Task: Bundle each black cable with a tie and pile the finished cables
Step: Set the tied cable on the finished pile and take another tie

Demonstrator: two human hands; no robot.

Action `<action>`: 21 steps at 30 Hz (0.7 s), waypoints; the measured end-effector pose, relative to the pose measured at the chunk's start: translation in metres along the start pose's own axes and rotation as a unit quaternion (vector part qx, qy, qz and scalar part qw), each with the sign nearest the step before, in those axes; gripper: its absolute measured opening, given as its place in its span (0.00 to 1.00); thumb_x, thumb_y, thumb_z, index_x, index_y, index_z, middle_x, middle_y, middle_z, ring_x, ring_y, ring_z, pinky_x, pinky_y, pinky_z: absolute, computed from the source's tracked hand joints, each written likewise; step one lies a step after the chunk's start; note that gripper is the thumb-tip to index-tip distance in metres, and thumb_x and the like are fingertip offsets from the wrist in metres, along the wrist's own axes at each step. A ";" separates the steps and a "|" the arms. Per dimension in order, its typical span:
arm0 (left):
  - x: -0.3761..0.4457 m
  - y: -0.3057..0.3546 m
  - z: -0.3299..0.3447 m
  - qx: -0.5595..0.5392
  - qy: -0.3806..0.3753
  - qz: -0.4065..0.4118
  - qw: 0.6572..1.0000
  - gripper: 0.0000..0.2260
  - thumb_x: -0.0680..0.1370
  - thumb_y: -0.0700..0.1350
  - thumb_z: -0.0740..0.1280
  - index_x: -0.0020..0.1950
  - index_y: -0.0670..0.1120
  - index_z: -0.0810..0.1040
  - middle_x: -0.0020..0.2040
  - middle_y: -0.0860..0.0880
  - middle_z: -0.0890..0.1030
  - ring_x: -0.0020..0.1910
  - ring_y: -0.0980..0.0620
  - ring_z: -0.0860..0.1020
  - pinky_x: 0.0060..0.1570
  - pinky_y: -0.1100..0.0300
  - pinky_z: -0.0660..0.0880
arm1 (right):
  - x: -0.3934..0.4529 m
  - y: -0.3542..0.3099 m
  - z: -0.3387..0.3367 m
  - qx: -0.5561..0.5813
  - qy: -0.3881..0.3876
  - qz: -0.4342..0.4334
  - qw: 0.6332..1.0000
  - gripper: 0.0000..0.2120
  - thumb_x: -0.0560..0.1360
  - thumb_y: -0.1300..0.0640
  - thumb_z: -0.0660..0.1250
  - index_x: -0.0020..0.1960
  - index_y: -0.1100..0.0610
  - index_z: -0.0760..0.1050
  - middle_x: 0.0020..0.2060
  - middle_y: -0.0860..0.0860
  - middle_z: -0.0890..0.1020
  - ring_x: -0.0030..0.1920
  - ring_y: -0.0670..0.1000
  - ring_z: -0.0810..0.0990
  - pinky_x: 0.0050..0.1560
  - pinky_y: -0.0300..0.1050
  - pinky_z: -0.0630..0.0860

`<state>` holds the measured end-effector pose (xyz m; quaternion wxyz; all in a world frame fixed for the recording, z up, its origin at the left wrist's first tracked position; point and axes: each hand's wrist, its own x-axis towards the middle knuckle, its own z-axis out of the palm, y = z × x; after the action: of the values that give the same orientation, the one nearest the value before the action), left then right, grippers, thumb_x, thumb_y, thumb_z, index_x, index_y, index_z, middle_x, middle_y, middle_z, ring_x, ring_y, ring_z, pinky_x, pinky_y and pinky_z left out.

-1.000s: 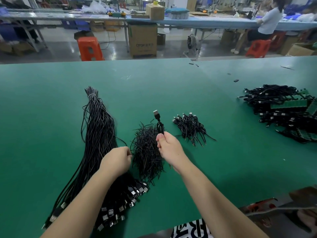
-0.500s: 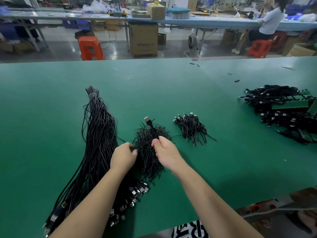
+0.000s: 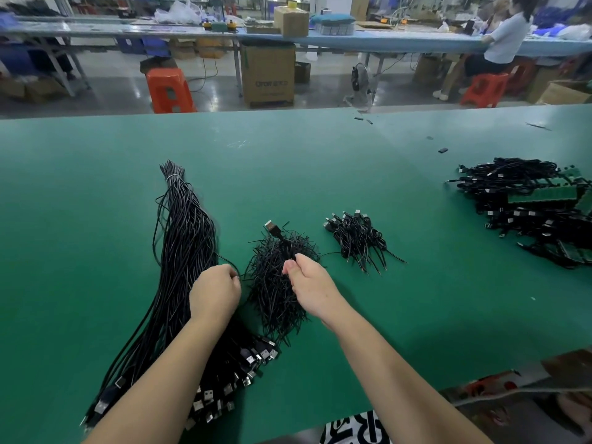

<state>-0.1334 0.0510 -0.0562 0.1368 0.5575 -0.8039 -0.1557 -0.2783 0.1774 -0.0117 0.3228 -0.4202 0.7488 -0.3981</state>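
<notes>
Green table (image 3: 96, 187); right hand (image 3: 307, 283) pinches a cable (image 3: 278, 235); left hand (image 3: 214, 291) grips its thin strand (over ties (image 3: 275, 296)).

The left hand (image 3: 215, 291) shows only its back, so its grip on the thin cable (image 3: 228, 260) cannot be seen. Both forearms run off the bottom edge. They cover the lower part of the long cable bunch (image 3: 182, 251) at 7 o'clock. The right hand (image 3: 309, 285) hides part of the heap of ties (image 3: 275, 299). At 3 o'clock the right edge cuts the far pile of cables (image 3: 525, 216). The counter (image 3: 320, 174) is cut on both sides. Lettering on the carton (image 3: 268, 75) is too blurred to read.
</notes>
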 end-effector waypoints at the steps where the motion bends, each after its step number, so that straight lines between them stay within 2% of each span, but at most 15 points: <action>1: 0.000 -0.001 -0.003 0.021 0.008 0.013 1.000 0.08 0.80 0.43 0.64 0.47 0.44 0.83 0.40 0.49 0.82 0.36 0.48 0.78 0.34 0.57 0.76 | -0.001 -0.001 0.000 -0.006 0.000 -0.006 1.000 0.15 0.86 0.48 0.52 0.44 0.50 0.70 0.33 0.47 0.70 0.34 0.48 0.68 0.41 0.49 0.70; 4: -0.001 -0.005 -0.008 0.056 0.014 0.033 0.998 0.09 0.81 0.44 0.63 0.48 0.44 0.82 0.42 0.49 0.82 0.37 0.48 0.78 0.33 0.57 0.73 | -0.003 -0.005 0.000 -0.008 -0.001 -0.019 1.000 0.16 0.85 0.47 0.53 0.43 0.51 0.69 0.37 0.51 0.75 0.38 0.51 0.74 0.49 0.51 0.74; 6: -0.003 -0.007 -0.010 0.079 0.008 0.036 0.996 0.09 0.82 0.45 0.62 0.48 0.45 0.81 0.43 0.50 0.81 0.38 0.48 0.78 0.34 0.56 0.75 | -0.004 -0.007 0.001 -0.002 -0.010 -0.025 1.000 0.15 0.85 0.47 0.53 0.43 0.51 0.68 0.36 0.52 0.74 0.37 0.51 0.73 0.45 0.51 0.72; 9: -0.006 -0.010 -0.010 0.103 -0.005 0.051 0.993 0.07 0.83 0.45 0.63 0.49 0.46 0.80 0.44 0.50 0.80 0.39 0.48 0.78 0.37 0.54 0.77 | -0.004 -0.007 0.003 -0.005 -0.019 -0.031 0.999 0.15 0.85 0.47 0.53 0.42 0.49 0.67 0.35 0.47 0.70 0.35 0.46 0.68 0.40 0.45 0.68; 12: -0.007 -0.010 -0.014 0.139 0.001 0.088 0.986 0.04 0.81 0.42 0.64 0.49 0.47 0.78 0.43 0.51 0.77 0.37 0.48 0.78 0.33 0.55 0.74 | -0.004 -0.007 0.001 -0.006 -0.019 -0.027 0.999 0.15 0.85 0.47 0.53 0.42 0.49 0.67 0.35 0.47 0.71 0.36 0.46 0.68 0.40 0.44 0.68; 17: -0.002 -0.005 -0.034 0.214 -0.024 0.160 0.963 0.06 0.77 0.38 0.67 0.47 0.49 0.76 0.43 0.53 0.76 0.36 0.49 0.79 0.30 0.57 0.69 | -0.003 -0.008 -0.004 0.001 -0.005 -0.023 1.000 0.15 0.86 0.48 0.52 0.42 0.50 0.68 0.38 0.48 0.74 0.38 0.48 0.70 0.42 0.47 0.70; 21: -0.001 0.002 -0.056 0.190 0.034 0.188 0.963 0.02 0.79 0.43 0.68 0.47 0.49 0.78 0.43 0.53 0.77 0.32 0.49 0.78 0.28 0.58 0.73 | -0.003 -0.007 -0.004 0.018 -0.004 -0.017 1.000 0.15 0.86 0.49 0.52 0.43 0.51 0.69 0.40 0.45 0.77 0.38 0.47 0.71 0.42 0.45 0.70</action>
<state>-0.1128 0.0469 -0.0041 0.0820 0.4167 -0.9041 0.0477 -0.2772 0.1786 -0.0031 0.3267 -0.4285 0.7329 -0.4154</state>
